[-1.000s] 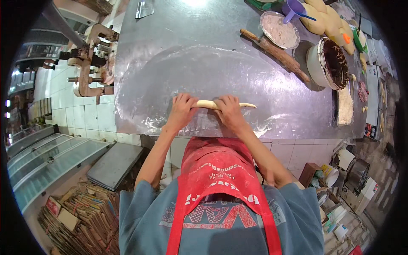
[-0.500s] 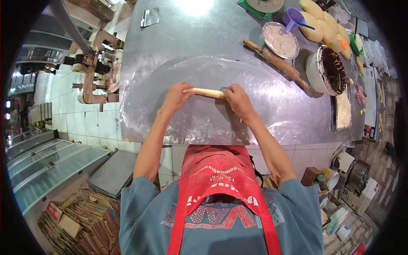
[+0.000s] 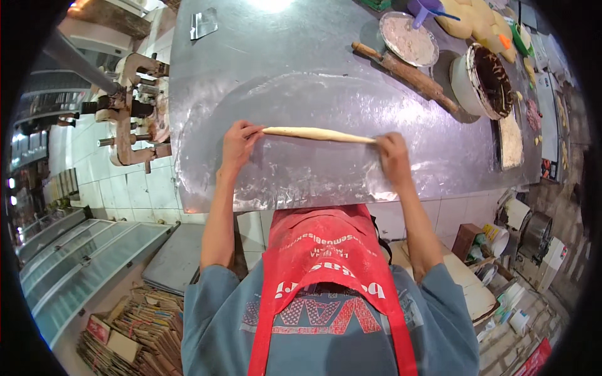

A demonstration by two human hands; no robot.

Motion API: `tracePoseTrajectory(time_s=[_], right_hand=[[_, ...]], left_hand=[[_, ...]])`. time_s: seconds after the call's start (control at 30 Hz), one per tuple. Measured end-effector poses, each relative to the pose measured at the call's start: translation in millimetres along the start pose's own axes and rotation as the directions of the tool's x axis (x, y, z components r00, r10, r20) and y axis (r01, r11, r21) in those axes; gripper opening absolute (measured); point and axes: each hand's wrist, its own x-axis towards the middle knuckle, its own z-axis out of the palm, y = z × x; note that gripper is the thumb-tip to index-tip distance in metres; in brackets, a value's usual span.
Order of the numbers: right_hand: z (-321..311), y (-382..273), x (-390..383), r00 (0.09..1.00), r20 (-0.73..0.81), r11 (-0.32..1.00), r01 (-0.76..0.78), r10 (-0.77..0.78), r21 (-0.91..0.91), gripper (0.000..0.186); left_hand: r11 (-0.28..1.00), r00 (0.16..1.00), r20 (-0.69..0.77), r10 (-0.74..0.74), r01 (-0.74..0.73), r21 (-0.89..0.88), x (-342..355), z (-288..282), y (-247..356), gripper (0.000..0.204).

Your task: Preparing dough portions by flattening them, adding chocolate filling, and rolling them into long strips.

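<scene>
A long, pale dough strip [image 3: 316, 134] stretches between my two hands over the metal table [image 3: 301, 175]. It is thicker in the middle and tapers toward both ends. My left hand [image 3: 239, 143] pinches its left end between thumb and fingers. At the other end, my right hand [image 3: 394, 156] grips the tip; this hand is slightly blurred. Whether the strip's middle touches the table I cannot tell.
Beyond my right hand lie a wooden rolling pin [image 3: 407, 76], a bowl of flour-like powder [image 3: 407, 39] and a tub with dark brown paste [image 3: 480, 81]. Large dough pieces [image 3: 467, 24] sit at the far right. A rusty metal machine [image 3: 128, 106] stands left of the table.
My hands have moved apart, the right one farther. The dough between them has gone from a short roll to a much longer, thinner strip. The view has shifted slightly.
</scene>
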Motion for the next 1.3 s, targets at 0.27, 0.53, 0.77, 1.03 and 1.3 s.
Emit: tracePoseTrajectory(time_s=[0.27,0.53,0.77,1.03,1.3], right_hand=[[2,-16,-1,0.960,-0.253,0.967,-0.173,0.123,-0.188,0.033],[77,-47,36,0.959,-0.160,0.897,-0.277,0.235,-0.345,0.057],[50,-11,40,0.908,-0.218,0.757,-0.418,0.357,-0.503,0.071],[19,22,32,0.855,-0.293,0.695,-0.519,0.429,-0.497,0.077],[-37,11,-14,0.730,-0.436,0.850,-0.442,0.526,0.286,0.069]], left_hand=[[0.960,0.992,-0.090,-0.085,0.106,0.261,-6,14,29,0.028],[0.830,0.991,-0.091,0.100,-0.033,0.557,20,86,56,0.056],[0.762,0.962,-0.101,-0.256,0.264,0.592,-1,69,32,0.067],[0.744,0.945,-0.132,-0.300,0.319,0.588,17,71,30,0.067],[1.000,0.985,-0.175,-0.016,0.019,0.020,70,124,132,0.074]])
